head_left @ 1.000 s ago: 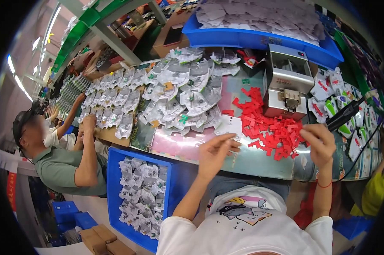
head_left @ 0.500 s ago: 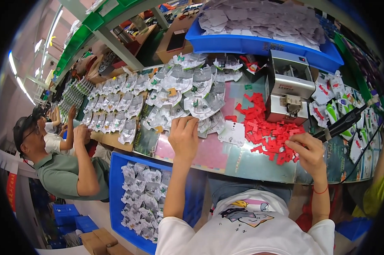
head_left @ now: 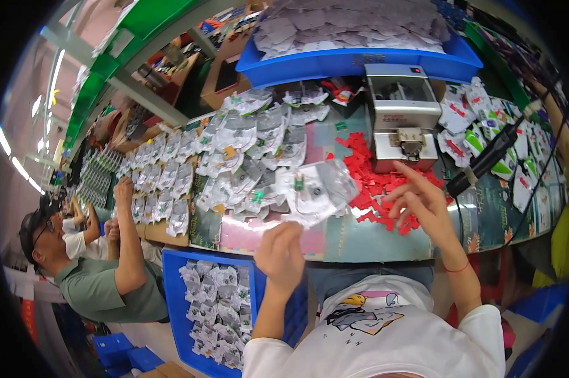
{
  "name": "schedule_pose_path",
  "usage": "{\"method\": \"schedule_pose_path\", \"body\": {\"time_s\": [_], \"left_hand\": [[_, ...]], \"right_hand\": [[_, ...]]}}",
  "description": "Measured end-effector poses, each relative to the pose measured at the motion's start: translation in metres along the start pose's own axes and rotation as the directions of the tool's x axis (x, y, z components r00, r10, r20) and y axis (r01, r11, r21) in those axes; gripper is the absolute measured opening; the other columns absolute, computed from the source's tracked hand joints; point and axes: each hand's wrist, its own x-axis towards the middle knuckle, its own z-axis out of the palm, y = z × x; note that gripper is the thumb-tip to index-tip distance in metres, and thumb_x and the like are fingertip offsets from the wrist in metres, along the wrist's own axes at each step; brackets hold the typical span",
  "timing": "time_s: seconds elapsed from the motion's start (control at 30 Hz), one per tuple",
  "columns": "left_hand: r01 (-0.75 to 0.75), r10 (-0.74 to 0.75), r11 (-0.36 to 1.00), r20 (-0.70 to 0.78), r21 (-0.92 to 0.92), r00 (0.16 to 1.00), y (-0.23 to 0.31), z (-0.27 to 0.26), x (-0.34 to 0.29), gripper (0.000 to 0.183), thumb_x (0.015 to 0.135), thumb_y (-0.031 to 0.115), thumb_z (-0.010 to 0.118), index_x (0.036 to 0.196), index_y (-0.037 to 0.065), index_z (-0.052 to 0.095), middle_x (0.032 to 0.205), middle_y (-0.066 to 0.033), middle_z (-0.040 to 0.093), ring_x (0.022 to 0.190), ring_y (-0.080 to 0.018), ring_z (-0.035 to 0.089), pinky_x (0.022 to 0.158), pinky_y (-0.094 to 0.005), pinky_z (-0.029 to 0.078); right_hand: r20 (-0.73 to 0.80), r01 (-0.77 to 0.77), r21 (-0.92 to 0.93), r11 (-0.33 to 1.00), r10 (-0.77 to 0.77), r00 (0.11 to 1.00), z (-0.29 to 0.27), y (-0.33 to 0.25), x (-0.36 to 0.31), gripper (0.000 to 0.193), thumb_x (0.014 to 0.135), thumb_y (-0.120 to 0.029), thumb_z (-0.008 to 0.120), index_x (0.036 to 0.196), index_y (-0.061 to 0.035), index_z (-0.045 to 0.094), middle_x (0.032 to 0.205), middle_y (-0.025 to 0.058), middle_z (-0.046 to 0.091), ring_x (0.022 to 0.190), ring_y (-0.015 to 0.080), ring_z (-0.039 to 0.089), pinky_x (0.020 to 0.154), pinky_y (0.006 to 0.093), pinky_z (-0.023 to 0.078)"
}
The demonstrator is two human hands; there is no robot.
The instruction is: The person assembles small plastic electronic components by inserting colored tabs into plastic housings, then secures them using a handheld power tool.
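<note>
My left hand [head_left: 280, 257] pinches the lower left edge of a white plastic shell with a clear part and a small green circuit board [head_left: 313, 192]. The shell is lifted and tilted, somewhat blurred, in front of a heap of similar shells [head_left: 234, 135]. Over a loose pile of small red plastic pieces [head_left: 366, 195], my right hand [head_left: 426, 205] has its fingers apart, and I see nothing held in them. Just beyond the red pile stands a small silver machine [head_left: 403, 113] with a metal fixture on its front.
A blue tray of white sheet-like pieces [head_left: 360, 60] lies behind the machine. White-and-green assemblies [head_left: 486, 142] and a black rod-like tool [head_left: 486, 160] are at right. Below the table edge is a blue bin [head_left: 177, 296] of shells. A co-worker [head_left: 101, 277] works at left.
My left hand has come back toward me, bringing a shell off the heap. My right hand has shifted left and its fingers have spread. The view has turned a little.
</note>
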Motion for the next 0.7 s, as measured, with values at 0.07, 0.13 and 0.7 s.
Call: {"method": "schedule_pose_path", "body": {"time_s": [0.07,0.13,0.7], "left_hand": [[-0.054,0.055,0.997,0.022,-0.049,0.998,0.016,0.011,-0.007,0.017,0.065,-0.011,0.058,0.077,0.001,0.059,0.077,-0.0112,0.059,0.063,-0.0239,0.058,0.056,-0.0285,0.047],[-0.059,0.064,0.985,0.029,-0.164,0.998,0.03,0.025,-0.015,0.019,0.064,-0.011,0.058,0.078,0.002,0.06,0.077,-0.0109,0.059,0.063,-0.0232,0.059,0.056,-0.0281,0.047],[0.886,-0.214,-0.173,0.894,-0.43,0.393,0.06,0.051,-0.02,0.054,0.072,-0.002,0.055,0.119,-0.003,0.029,0.112,-0.021,0.045,0.078,-0.0302,0.06,0.044,-0.0302,0.054]], "right_hand": [[0.206,-0.2,0.323,0.925,0.137,0.969,0.001,0.002,0.001,0.051,0.087,-0.013,0.044,0.134,-0.0073,0.022,0.092,0.0119,0.058,0.069,0.0157,0.059,0.052,0.0234,0.05],[0.263,-0.226,0.343,0.912,0.138,0.955,0.005,0.003,-0.002,0.058,0.086,-0.015,0.047,0.135,-0.0084,0.016,0.095,0.013,0.057,0.069,0.0163,0.06,0.052,0.0238,0.051],[0.314,-0.249,0.029,0.968,0.227,0.922,-0.04,-0.007,-0.005,0.056,0.082,-0.012,0.052,0.132,-0.0061,0.027,0.095,0.0049,0.056,0.052,0.004,0.047,0.044,0.0155,0.041]]}}
